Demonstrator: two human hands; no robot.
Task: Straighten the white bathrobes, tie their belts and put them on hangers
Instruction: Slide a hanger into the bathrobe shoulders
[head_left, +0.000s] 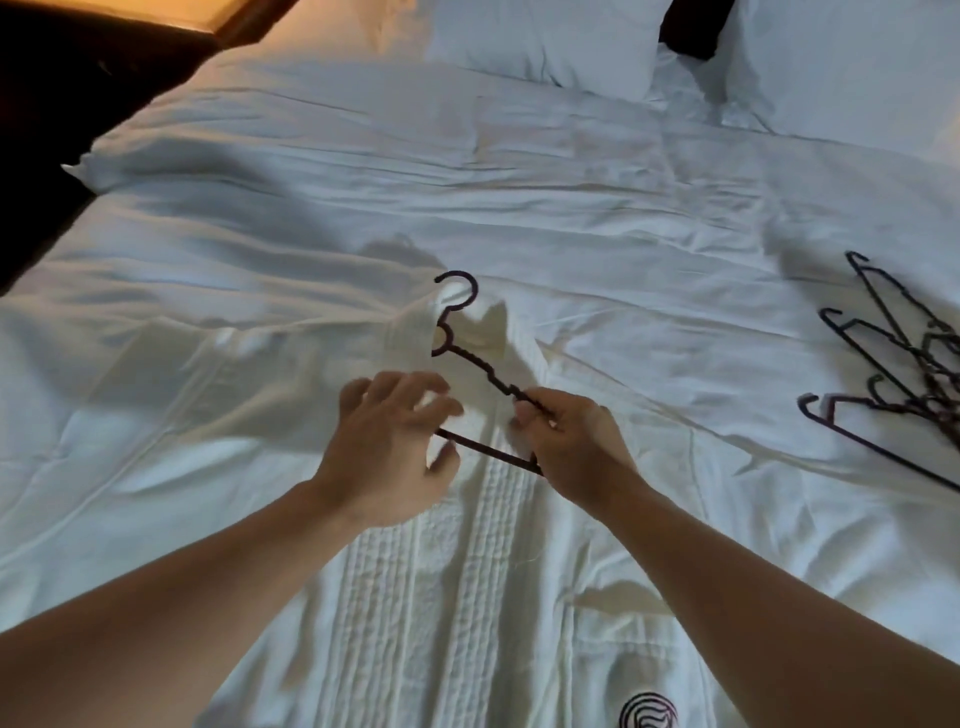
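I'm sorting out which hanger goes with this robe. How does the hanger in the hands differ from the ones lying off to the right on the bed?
The held hanger is single, lifted over the white bathrobe, gripped by the right hand with the left hand at its bar. The spare hangers lie in a tangled pile flat on the bed, untouched. The held one's hook points away from the person; the pile's hooks point left. All are dark and thin.

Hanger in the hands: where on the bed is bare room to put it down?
Bare sheet lies between the bathrobe collar and the pillows, and along the bed's left side. The right side is crowded by the pile of hangers.
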